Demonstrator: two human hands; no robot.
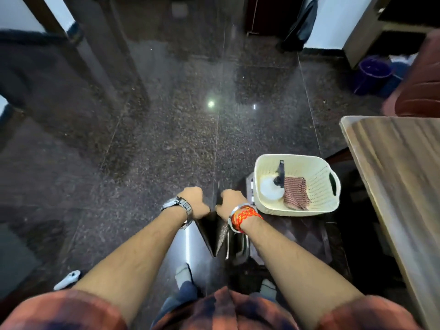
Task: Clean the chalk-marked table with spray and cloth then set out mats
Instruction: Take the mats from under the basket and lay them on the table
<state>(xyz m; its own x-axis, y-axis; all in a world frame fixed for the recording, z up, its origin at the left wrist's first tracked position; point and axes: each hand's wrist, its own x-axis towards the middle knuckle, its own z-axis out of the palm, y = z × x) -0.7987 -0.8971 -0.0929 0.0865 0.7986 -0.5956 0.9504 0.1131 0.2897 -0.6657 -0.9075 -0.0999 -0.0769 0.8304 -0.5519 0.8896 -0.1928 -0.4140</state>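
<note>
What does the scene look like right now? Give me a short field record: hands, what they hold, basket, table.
left hand: closed on the edge of the dark flat sheets
right hand: closed on the same sheets
basket: cream, right of the hands, holds a spray bottle and a striped cloth
table: wood-grain, far right, visible part bare

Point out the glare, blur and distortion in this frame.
Head view: a bright glare spot on the polished floor; motion blur smears the wooden table and frame edges; wide-angle distortion bends the door frames; the basket stays fairly sharp.
</note>
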